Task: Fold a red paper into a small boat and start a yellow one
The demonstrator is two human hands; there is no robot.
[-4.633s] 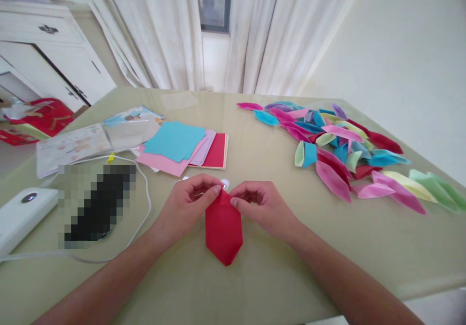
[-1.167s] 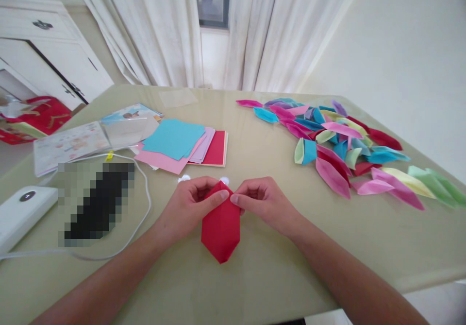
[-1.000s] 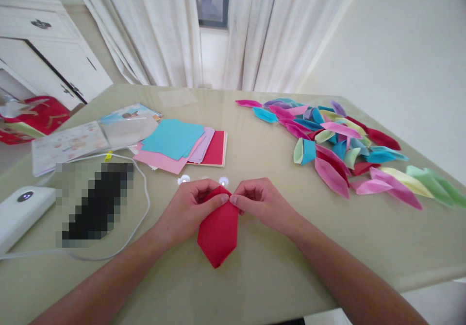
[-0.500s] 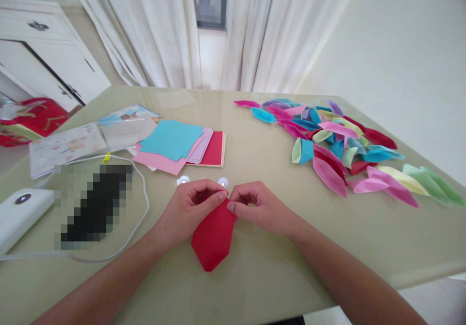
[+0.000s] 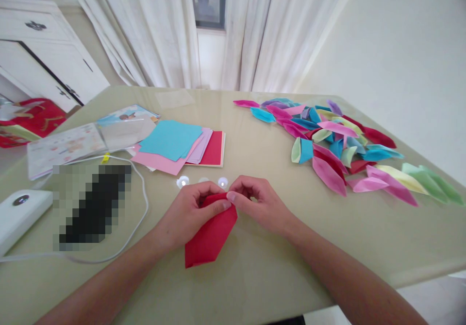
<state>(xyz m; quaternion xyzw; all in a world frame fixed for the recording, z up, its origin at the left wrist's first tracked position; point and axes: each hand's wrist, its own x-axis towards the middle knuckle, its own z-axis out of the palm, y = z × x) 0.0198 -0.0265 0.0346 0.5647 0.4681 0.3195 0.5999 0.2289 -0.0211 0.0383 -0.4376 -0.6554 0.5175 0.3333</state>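
A folded red paper (image 5: 210, 237) is held above the near middle of the table, tilted with its lower end toward the left. My left hand (image 5: 189, 213) pinches its upper part between thumb and fingers. At the top edge, my right hand (image 5: 257, 201) is closed on the paper's upper right corner, its thumb tip beside my left thumb. The fingers behind the paper are partly hidden. Beyond my hands lies a stack of square papers, with blue sheets (image 5: 171, 139) on top and a red sheet (image 5: 213, 148) at its right side.
Many folded colored papers (image 5: 338, 129) are spread over the right side of the table (image 5: 255, 271). At the left are an open booklet (image 5: 67, 149), a white cable (image 5: 145, 189), a white device (image 5: 27, 213) and a pixelated dark object (image 5: 96, 206). Curtains hang behind.
The red paper has turned, its lower end swinging left and its upper part moving slightly right. My right hand has shifted a little up and in, closer over the top edge.
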